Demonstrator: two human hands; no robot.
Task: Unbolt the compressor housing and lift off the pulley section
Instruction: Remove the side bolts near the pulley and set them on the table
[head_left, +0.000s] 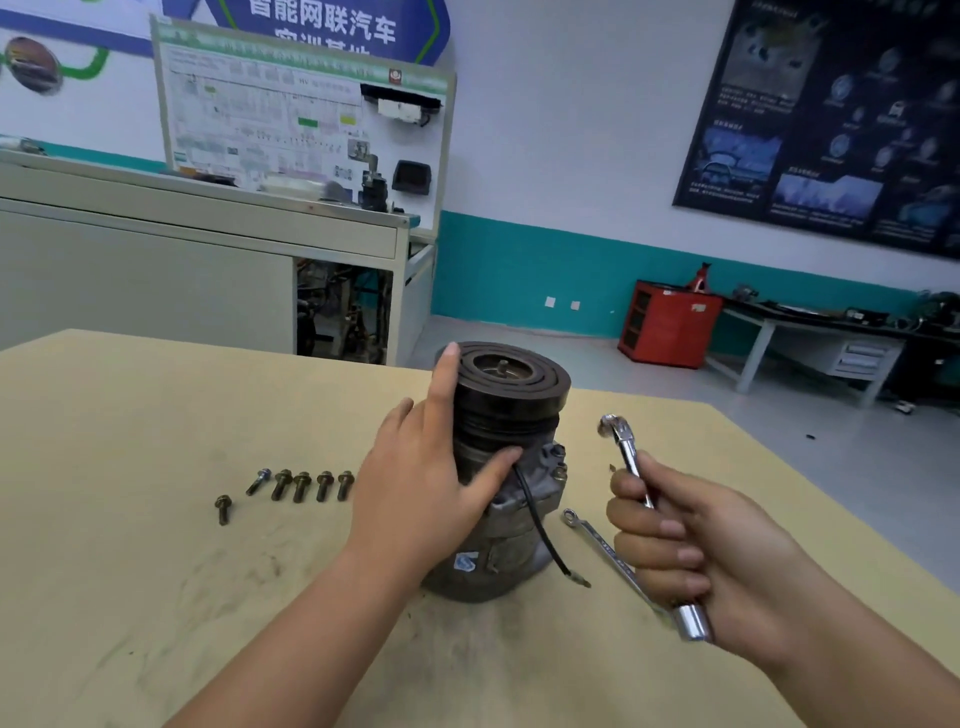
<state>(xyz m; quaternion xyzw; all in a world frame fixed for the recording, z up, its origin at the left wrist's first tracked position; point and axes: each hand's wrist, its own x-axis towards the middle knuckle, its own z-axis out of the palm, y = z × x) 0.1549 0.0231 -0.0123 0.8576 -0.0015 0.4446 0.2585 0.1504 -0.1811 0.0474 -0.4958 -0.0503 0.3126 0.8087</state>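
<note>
Compressor stands upright against your left hand, fingers spread straight, thumb on housing, right hand fisted round ratchet just beside, loose bolts beyond left fingers: one-handed lift could tip pulley section.

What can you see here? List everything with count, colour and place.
compressor: one, grey, upright mid-table
pulley: one, black, atop compressor
wire: one, black, hanging off compressor
bolts: six, brassy, loose on table left of compressor
spanner: one, silver, flat on table right of compressor
ratchet: one, silver, in right hand
table: one, tan, foreground
cabinet: one, red, floor by far wall
left hand: one, on compressor's side, fingers straight
right hand: one, gripping ratchet
</note>
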